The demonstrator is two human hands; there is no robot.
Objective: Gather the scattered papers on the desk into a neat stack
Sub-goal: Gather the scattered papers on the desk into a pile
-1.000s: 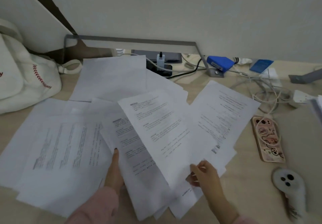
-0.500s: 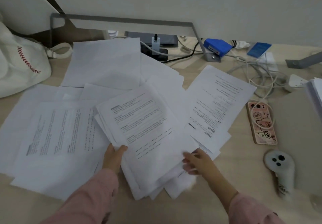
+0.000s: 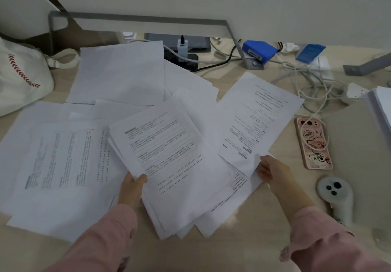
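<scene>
— Where are my papers lying?
— Your left hand [image 3: 132, 189] is gripping the left edge of the fanned bundle of white printed papers [image 3: 169, 166] mid-desk. Your right hand [image 3: 268, 169] is pinching the near corner of a single printed white sheet [image 3: 258, 119] just right of it.
— Any open room?
— Bare pale wooden desk [image 3: 243, 250] is lying along the near edge. The pink cartoon phone [image 3: 313, 144] is sitting right of that sheet, and the white canvas bag [image 3: 21, 77] far left is hiding its contents.

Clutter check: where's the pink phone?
Head view, right side of the desk: pink phone lies just right of the printed sheet, beyond the white controller.
</scene>
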